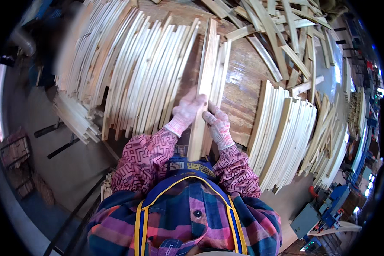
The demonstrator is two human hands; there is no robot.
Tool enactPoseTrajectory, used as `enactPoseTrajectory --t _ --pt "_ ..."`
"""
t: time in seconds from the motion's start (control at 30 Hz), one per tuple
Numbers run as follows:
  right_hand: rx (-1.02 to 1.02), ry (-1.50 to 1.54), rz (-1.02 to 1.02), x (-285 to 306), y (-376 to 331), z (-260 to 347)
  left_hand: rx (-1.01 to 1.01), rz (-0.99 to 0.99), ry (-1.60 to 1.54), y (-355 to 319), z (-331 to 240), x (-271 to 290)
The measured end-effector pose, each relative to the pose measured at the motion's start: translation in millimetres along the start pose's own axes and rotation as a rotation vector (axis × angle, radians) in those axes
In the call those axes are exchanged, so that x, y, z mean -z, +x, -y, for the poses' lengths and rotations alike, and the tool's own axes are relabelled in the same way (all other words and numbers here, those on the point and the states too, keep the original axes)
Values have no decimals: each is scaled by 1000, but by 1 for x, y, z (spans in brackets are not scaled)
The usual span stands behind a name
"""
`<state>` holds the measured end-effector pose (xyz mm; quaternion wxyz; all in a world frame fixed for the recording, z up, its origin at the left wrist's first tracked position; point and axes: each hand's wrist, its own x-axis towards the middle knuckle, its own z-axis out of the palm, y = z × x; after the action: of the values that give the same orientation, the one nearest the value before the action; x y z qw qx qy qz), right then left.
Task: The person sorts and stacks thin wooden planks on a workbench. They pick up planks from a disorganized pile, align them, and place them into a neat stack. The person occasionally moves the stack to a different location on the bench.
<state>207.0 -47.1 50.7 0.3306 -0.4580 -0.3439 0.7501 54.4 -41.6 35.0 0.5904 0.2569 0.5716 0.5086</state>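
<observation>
A long pale wooden strip (207, 64) points away from my body, its near end close to my apron (187, 166). My left hand (186, 112), in a whitish-pink knit glove, is closed around the strip from the left side. On the strip's right edge, my gloved right hand (219, 126) has its thumb and bent fingers closed against the wood; part of the grip is hidden. A few more strips (222, 64) lie just right of the held one, partly under it. Patterned pink sleeve covers (147, 155) reach up both forearms.
Rows of wooden strips (145, 77) lie side by side to the left on the wooden table (241, 94). Another row (286, 141) lies at the right. A jumbled heap of strips (281, 38) fills the far right. Blue-grey machinery (320, 213) stands at the lower right.
</observation>
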Motion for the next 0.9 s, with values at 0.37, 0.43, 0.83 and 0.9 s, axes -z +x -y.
enactPoseTrajectory --t 0.37,0.43,0.83,0.9 --pt "-190 -1447 -513 -31 56 6 13 -155 626 35 -97 186" --pt "-443 -1589 -613 -88 59 28 -93 -289 1111 50 -107 250" --pt "-448 -1422 -541 -66 68 45 91 -568 1830 121 -127 382" --pt "-213 -1151 -462 -15 45 31 -48 -426 1812 121 -128 393"
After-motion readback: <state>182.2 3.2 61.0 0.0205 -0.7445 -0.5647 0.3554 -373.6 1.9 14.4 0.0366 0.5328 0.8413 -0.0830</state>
